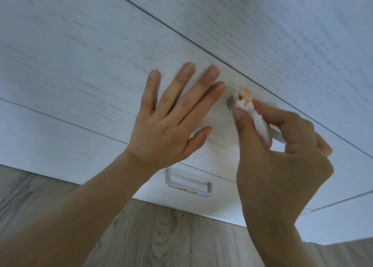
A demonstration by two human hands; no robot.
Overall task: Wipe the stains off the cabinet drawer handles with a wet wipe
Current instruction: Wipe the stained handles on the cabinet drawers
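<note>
My right hand (282,157) pinches a white wet wipe (256,121), wrapped around the upper drawer handle (232,103). An orange stain colours the wipe's tip. Only the handle's grey left end and a strip near my fingers show. My left hand (171,121) lies flat on the white wood-grain drawer front (80,64), fingers spread, just left of the handle. Below my hands, a lower drawer carries a second white handle (188,184) with an orange smear under its bar.
Dark seams separate the drawer fronts of the white cabinet (282,24). Grey wood-look flooring (161,236) runs along the bottom of the view beneath the cabinet.
</note>
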